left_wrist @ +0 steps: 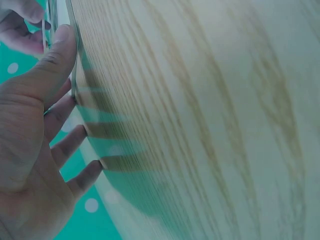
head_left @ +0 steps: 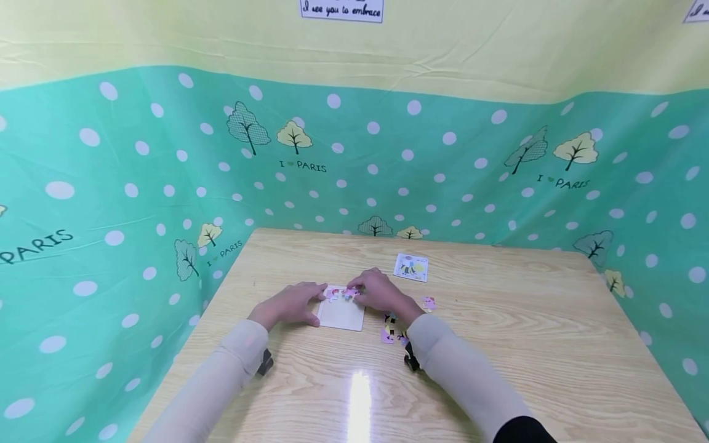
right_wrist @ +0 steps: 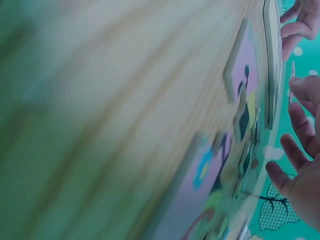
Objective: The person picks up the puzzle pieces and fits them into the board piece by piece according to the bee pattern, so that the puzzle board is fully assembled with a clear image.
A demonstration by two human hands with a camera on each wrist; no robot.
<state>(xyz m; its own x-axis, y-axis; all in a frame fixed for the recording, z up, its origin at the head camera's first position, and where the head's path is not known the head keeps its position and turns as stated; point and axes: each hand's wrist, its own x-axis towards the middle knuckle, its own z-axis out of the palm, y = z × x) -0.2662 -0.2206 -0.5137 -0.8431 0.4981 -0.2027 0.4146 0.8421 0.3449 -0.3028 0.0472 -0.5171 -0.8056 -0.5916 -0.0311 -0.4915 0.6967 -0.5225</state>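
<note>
A white puzzle board (head_left: pixel 340 315) lies on the table, with a few pink jigsaw pieces (head_left: pixel 332 294) along its far edge. At its left side rests my left hand (head_left: pixel 293 304), thumb and index finger touching the board and fingers fairly straight; the other fingertips meet the table in the left wrist view. Over the board's far right corner, my right hand (head_left: pixel 379 292) pinches a thin puzzle piece (right_wrist: pixel 293 70) between thumb and index finger. The picture on that piece is seen edge-on and cannot be made out. Several loose puzzle pieces (head_left: pixel 387 335) lie right of the board, partly hidden by the right forearm.
Farther back lies a small picture card (head_left: pixel 411 267) with a bee on it. One pink piece (head_left: pixel 429 303) sits apart, right of the right wrist. A patterned cloth (head_left: pixel 388 178) hangs behind and beside the wooden table (head_left: pixel 498 344).
</note>
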